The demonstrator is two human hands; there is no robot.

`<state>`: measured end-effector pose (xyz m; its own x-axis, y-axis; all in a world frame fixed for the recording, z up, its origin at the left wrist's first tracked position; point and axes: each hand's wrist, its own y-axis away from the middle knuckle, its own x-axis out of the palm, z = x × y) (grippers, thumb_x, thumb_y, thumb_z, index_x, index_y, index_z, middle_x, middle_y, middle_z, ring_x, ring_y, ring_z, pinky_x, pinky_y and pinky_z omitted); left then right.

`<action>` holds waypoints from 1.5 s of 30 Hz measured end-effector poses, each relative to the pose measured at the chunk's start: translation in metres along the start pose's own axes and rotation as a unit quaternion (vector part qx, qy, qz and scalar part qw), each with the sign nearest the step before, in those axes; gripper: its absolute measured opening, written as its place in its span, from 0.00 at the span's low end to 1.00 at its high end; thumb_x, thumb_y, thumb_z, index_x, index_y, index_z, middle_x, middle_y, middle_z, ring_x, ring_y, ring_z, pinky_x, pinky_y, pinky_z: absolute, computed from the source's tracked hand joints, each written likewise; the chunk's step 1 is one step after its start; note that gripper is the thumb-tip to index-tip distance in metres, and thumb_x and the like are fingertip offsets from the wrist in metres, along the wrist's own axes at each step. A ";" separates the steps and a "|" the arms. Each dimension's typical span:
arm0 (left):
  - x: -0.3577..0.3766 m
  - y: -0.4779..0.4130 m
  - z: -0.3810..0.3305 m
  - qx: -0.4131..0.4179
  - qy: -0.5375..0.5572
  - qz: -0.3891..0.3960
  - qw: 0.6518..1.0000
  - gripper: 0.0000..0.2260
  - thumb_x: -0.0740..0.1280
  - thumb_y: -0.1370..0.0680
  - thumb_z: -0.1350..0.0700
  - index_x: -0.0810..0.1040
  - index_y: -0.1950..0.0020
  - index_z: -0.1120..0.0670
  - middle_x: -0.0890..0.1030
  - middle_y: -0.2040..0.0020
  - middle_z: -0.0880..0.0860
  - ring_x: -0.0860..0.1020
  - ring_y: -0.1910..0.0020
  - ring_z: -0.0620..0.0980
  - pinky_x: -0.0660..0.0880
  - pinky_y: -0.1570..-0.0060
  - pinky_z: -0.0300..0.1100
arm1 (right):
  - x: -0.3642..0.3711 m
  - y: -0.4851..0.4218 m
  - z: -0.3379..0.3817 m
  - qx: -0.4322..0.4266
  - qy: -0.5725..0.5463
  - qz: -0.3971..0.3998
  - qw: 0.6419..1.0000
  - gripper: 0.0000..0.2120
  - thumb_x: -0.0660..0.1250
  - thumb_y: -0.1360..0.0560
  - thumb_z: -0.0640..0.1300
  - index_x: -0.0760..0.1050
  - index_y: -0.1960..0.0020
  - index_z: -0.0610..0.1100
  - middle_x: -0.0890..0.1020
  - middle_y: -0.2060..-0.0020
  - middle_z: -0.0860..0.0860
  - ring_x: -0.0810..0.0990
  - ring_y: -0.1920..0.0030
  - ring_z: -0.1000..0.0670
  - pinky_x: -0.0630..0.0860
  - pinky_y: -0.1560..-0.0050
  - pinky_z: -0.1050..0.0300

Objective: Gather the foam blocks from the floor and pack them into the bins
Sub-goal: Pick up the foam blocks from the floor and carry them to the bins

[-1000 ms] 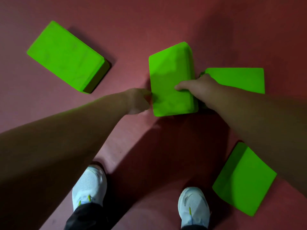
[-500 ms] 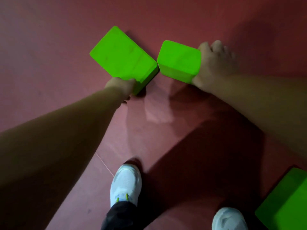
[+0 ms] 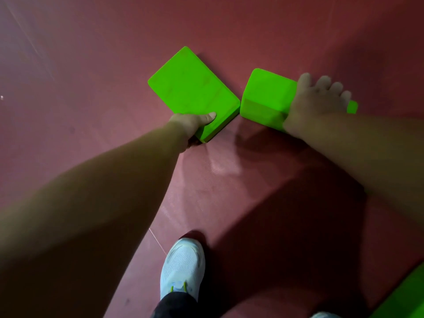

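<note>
Two bright green foam blocks lie side by side on the red floor mat. My left hand [image 3: 191, 125] grips the near corner of the left foam block [image 3: 190, 88], thumb lying on its top face. My right hand [image 3: 316, 99] holds the right foam block [image 3: 266, 97], fingers curled over its far side and covering most of that end. The two blocks nearly touch at their near corners. No bin is in view.
A third green foam block [image 3: 406, 297] shows at the bottom right corner. My white shoe [image 3: 182, 269] stands on the red mat [image 3: 91, 65] below the hands; the toe of the other shoe [image 3: 325, 315] peeks in at the bottom edge.
A second ago both hands were on one block in the middle. My right hand carried it left beside the far-left block, and my left hand closed on that block's corner.
</note>
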<state>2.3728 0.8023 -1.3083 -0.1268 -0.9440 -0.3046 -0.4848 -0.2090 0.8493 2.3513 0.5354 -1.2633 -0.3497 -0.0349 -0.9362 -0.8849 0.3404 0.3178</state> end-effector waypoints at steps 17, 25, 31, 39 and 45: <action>-0.081 0.121 0.030 0.038 -0.197 -0.154 0.967 0.52 0.87 0.43 0.44 0.68 0.27 0.60 0.79 0.36 0.56 0.81 0.39 0.57 0.79 0.45 0.49 | -0.059 0.093 -0.048 -0.059 0.070 0.095 0.991 0.34 0.73 0.33 0.49 0.65 0.30 0.47 0.73 0.33 0.42 0.73 0.34 0.38 0.69 0.37 0.42; -0.082 0.331 -0.011 0.137 -0.408 -0.106 0.896 0.36 0.82 0.33 0.46 0.67 0.35 0.59 0.76 0.37 0.65 0.79 0.39 0.67 0.78 0.44 0.58 | -0.253 0.196 -0.116 -0.070 0.037 0.138 0.987 0.32 0.73 0.32 0.48 0.66 0.31 0.50 0.75 0.34 0.45 0.73 0.33 0.40 0.70 0.37 0.45; -0.062 0.510 -0.108 0.189 -0.495 -0.067 0.845 0.40 0.79 0.34 0.43 0.66 0.31 0.58 0.76 0.36 0.62 0.79 0.37 0.65 0.79 0.42 0.56 | -0.440 0.264 -0.179 -0.057 0.024 0.065 0.996 0.35 0.74 0.33 0.45 0.65 0.29 0.51 0.74 0.33 0.44 0.72 0.32 0.39 0.69 0.35 0.44; -0.068 0.718 -0.240 0.301 -0.552 -0.140 0.765 0.38 0.77 0.33 0.41 0.68 0.30 0.56 0.80 0.38 0.56 0.81 0.38 0.61 0.79 0.45 0.53 | -0.624 0.359 -0.275 -0.038 0.027 -0.039 0.998 0.31 0.71 0.33 0.48 0.66 0.31 0.49 0.75 0.35 0.44 0.71 0.32 0.39 0.70 0.37 0.45; -0.068 0.829 -0.319 0.412 -0.513 -0.160 0.736 0.40 0.76 0.31 0.32 0.68 0.30 0.55 0.79 0.35 0.56 0.80 0.36 0.61 0.78 0.42 0.55 | -0.733 0.408 -0.325 0.009 -0.018 -0.109 0.994 0.29 0.68 0.32 0.49 0.67 0.32 0.48 0.75 0.35 0.44 0.72 0.33 0.39 0.71 0.38 0.45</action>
<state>2.2558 0.6119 -0.4457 -0.2746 -0.1023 -0.9561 -0.9382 0.2465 0.2430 2.1466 0.3943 -0.3989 -0.1385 -0.0758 -0.9875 -0.9327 0.3451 0.1043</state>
